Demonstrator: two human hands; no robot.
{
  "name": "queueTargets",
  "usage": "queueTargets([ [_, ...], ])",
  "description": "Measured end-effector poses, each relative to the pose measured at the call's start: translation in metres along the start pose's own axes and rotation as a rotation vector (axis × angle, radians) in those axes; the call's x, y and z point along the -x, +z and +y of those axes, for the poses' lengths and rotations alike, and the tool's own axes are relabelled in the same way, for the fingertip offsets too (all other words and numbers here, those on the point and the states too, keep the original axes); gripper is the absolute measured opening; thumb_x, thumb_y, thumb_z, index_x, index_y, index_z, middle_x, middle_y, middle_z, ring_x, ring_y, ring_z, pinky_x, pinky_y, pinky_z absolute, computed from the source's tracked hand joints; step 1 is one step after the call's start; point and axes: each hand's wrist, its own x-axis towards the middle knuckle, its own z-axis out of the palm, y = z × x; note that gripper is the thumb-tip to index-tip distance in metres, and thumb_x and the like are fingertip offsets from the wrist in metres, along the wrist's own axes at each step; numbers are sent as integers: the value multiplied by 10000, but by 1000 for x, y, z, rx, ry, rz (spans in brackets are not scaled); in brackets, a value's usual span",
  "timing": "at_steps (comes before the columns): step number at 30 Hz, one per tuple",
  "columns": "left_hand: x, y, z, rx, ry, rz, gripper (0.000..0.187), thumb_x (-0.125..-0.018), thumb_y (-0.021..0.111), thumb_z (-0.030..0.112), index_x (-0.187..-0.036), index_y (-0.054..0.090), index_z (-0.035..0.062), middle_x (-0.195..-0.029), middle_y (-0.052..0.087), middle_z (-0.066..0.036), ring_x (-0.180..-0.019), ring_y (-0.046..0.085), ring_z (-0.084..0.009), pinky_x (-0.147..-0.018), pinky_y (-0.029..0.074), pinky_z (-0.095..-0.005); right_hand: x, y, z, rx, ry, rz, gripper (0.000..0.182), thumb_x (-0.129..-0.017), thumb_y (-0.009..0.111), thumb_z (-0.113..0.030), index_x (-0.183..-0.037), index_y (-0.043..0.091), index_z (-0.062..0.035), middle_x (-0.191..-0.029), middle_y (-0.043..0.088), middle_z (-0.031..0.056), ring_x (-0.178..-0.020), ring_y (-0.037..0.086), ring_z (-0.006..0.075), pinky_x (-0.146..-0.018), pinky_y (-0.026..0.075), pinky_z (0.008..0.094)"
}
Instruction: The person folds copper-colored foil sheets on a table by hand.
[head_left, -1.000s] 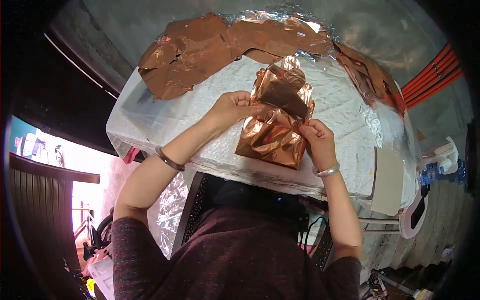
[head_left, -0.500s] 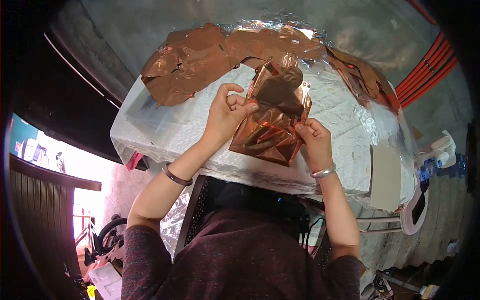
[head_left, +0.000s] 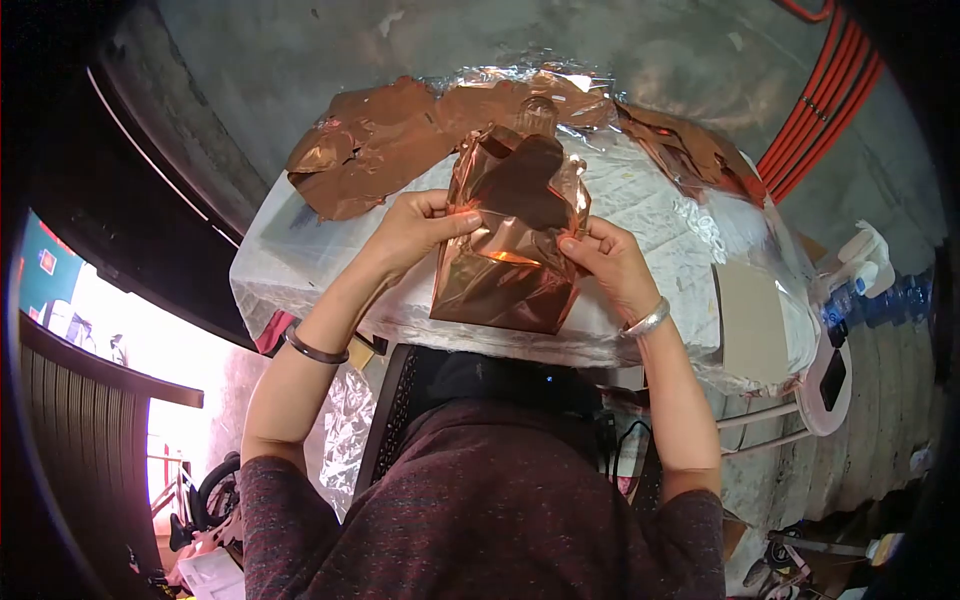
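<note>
A shiny copper-coloured foil piece (head_left: 505,290), flat and bag-like with creased sides, is held up over the near edge of the white-covered table (head_left: 400,308). My left hand (head_left: 418,238) pinches its left side, thumb on the front. On the opposite side, my right hand (head_left: 610,262) grips the edge between thumb and fingers. The upper part of the foil has a darker patch and an uneven, curled outline. Just behind it stands a clear ribbed plastic thing (head_left: 538,115), partly hidden by the foil.
More flat copper foil pieces (head_left: 375,150) lie along the table's far side, with another foil pile (head_left: 685,150) at far right. White string (head_left: 704,228) and a grey-beige board (head_left: 752,322) lie on the right. A white stool (head_left: 826,398) stands beyond that edge.
My view has shifted slightly. The foil piece is now more upright and squarer to me. My left hand's fingers have closed in behind its edge, where they were raised before.
</note>
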Motion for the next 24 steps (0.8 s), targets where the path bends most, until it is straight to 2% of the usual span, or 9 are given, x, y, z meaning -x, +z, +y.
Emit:
queueTargets([
  [7,18,-2,6,-74,62,-12,183,-849,685,150,-968,684,11,-863,668,-13,-789,578,-68,-772,454,-233,13,6,-15,186,1,-35,143,-883,648,-164,-896,668,-23,-759,624,-21,-643,518,30,-592,422,198],
  [10,25,-4,9,-27,6,-79,249,-849,690,164,-1018,673,-17,-933,672,-28,-824,587,-81,-789,464,-240,16,8,-16,189,-19,-44,155,-882,647,-163,-914,676,-14,-773,635,-22,-651,520,26,-592,420,194],
  [12,30,-1,8,133,-48,-179,279,-852,685,175,-1036,658,-33,-971,665,-38,-837,588,-85,-808,459,-240,20,9,-17,231,-39,-58,159,-895,631,-124,-939,654,27,-739,632,-19,-634,529,20,-566,425,180],
  [14,31,4,6,107,0,-202,296,-858,678,179,-1051,646,-43,-982,661,-43,-844,590,-81,-800,466,-240,28,16,-22,200,-29,-58,164,-896,629,-120,-954,650,32,-759,643,-12,-650,539,20,-575,429,180],
  [16,30,5,2,-3,-7,-203,268,-866,671,188,-1021,655,-29,-945,656,-24,-820,577,-67,-749,468,-234,32,16,-22,169,-17,-56,171,-897,628,-117,-970,647,36,-779,653,-6,-667,548,20,-584,434,179],
  [17,27,4,-4,8,-3,-211,243,-870,673,208,-965,662,-15,-892,645,-6,-781,558,-56,-697,458,-227,33,11,-21,174,-7,-83,177,-898,626,-114,-987,644,38,-798,660,2,-677,558,25,-593,437,180],
  [20,26,8,-10,75,-7,-208,231,-879,667,233,-906,663,4,-837,632,9,-745,538,-48,-674,445,-226,38,9,-21,144,11,-93,169,-892,628,-108,-985,653,30,-802,652,2,-687,555,29,-609,439,183],
  [24,27,10,-11,79,16,-223,265,-897,644,239,-1024,654,6,-955,655,-13,-832,579,-65,-768,474,-233,41,9,-15,58,-29,-45,136,-878,635,-91,-961,662,14,-789,631,-6,-668,535,33,-605,429,184],
])
